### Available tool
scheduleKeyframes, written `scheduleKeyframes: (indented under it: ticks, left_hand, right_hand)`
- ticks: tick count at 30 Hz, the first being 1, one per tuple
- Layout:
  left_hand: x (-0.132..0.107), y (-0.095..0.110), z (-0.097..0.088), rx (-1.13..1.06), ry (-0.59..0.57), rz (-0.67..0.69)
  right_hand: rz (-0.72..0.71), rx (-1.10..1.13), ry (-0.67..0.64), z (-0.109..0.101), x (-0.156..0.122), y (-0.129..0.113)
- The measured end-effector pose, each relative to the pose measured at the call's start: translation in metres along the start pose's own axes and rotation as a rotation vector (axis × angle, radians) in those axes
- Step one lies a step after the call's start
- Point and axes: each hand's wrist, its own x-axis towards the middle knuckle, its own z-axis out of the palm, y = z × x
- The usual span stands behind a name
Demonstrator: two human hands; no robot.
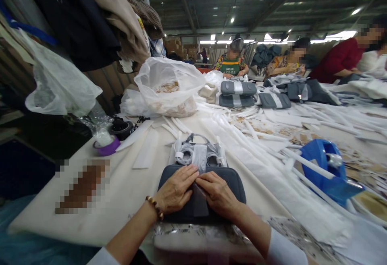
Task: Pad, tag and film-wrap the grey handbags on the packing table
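A dark grey padded, folded bag (237,182) lies on the table in front of me, with coiled light grey straps (185,155) and a looped handle (196,137) at its far end. Down its middle runs a translucent wrapping band (200,203). My left hand (175,190), with a beaded bracelet at the wrist, rests flat on the bag, its fingertips at the band's left edge. From the other side my right hand (219,192) lies over it, fingers stretched out and touching the band. The two hands' fingertips nearly meet.
Left are a purple tape roll (107,146) and a large clear plastic bag (169,83). A blue tape dispenser (323,168) stands right among white strips (256,156). Banded grey bags (237,94) are stacked behind. Several people work at the far side. Clothes (121,19) hang upper left.
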Motion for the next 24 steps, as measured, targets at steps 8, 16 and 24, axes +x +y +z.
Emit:
scheduleKeyframes:
  ticks: [8,16,24]
  left_hand:
    - [-0.004,0.006,-0.004,0.159,-0.204,0.033]
    - [-0.005,0.017,0.001,0.231,-0.215,-0.016]
    - [-0.005,0.016,0.004,0.185,-0.149,-0.016]
  right_hand:
    - [-0.093,-0.186,-0.047,-0.036,-0.109,-0.039]
    - [-0.187,-0.368,0.127,0.002,-0.124,-0.047]
    - [-0.236,-0.068,0.012,0.056,-0.071,-0.070]
